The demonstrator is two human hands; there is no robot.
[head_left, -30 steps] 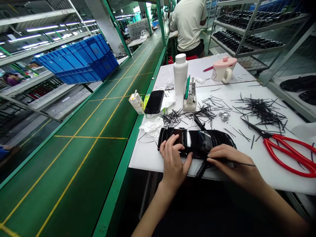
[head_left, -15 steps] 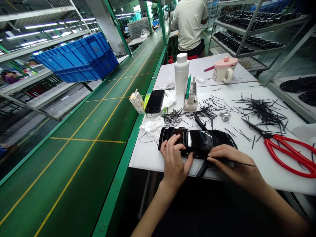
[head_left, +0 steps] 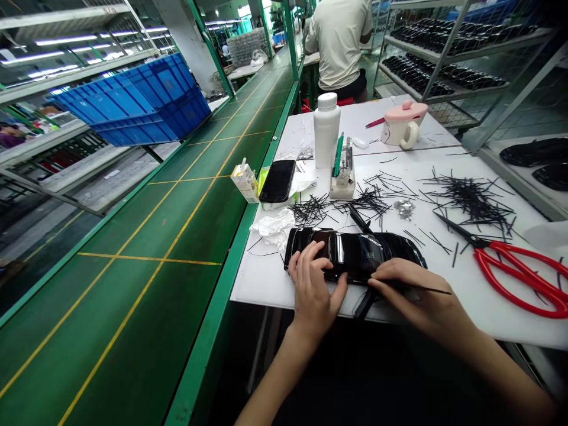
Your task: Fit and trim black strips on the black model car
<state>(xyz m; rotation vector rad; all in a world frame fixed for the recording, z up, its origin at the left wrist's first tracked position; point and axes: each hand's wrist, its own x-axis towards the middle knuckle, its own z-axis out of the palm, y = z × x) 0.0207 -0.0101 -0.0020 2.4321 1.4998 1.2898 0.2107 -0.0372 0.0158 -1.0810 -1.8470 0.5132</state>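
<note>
A glossy black model car (head_left: pixel 357 251) lies lengthwise near the front edge of the white table. One flap, apparently a door, juts out on its far side, and another dark flap (head_left: pixel 364 303) sticks out on the near side. My left hand (head_left: pixel 313 287) grips the car's left part, fingers over the top and thumb against the near side. Pinched in my right hand (head_left: pixel 421 296) is a thin black strip (head_left: pixel 437 290), its tail poking out to the right. The fingertips sit at the car's near side, where the strip's front end is hidden.
Black strips (head_left: pixel 473 198) lie scattered in piles behind the car. Red-handled scissors (head_left: pixel 519 272) rest at right. A white bottle (head_left: pixel 327 133), phone (head_left: pixel 278 180) and lidded mug (head_left: pixel 403 124) stand farther back. A green conveyor (head_left: pixel 177 260) runs along the left; a person sits ahead.
My right hand has slid slightly left along the car's near side, with the strip in it. The left hand and the car stay in place.
</note>
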